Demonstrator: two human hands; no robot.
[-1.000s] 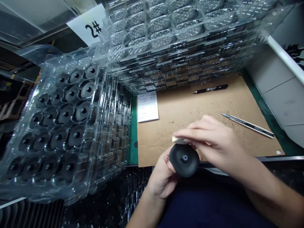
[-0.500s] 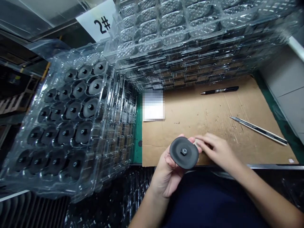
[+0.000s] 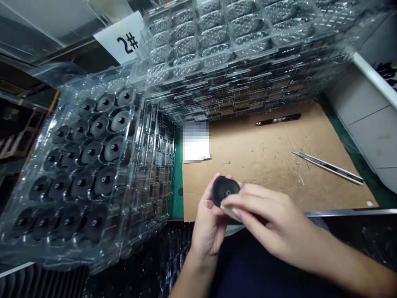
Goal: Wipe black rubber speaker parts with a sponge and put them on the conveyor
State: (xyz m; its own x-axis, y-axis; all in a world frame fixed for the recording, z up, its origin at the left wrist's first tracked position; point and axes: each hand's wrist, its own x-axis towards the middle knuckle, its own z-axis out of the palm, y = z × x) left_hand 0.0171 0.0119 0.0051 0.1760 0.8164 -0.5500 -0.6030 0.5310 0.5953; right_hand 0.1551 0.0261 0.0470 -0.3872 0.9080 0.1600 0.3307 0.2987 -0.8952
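My left hand [image 3: 209, 223] grips a round black rubber disc [image 3: 223, 189] with a small hub in its middle, held up over the front edge of a cardboard sheet [image 3: 273, 157]. My right hand [image 3: 263, 225] lies across the lower half of the disc, fingers pinched on a small pale tool [image 3: 230, 212] pressed against the disc's rim. Most of the disc's lower part is hidden by those fingers.
A clear blister tray [image 3: 80, 165] full of several like black discs sits on a stack at the left. A tall stack of clear trays [image 3: 235, 54] stands at the back. A black pen [image 3: 277, 119], a utility knife [image 3: 328, 167] and a paper slip [image 3: 196, 142] lie on the cardboard. A "2#" sign [image 3: 124, 39] hangs behind.
My right hand has come back from beside the disc to lie over its lower half with the pale tool. The disc has tilted and moved slightly up and left.
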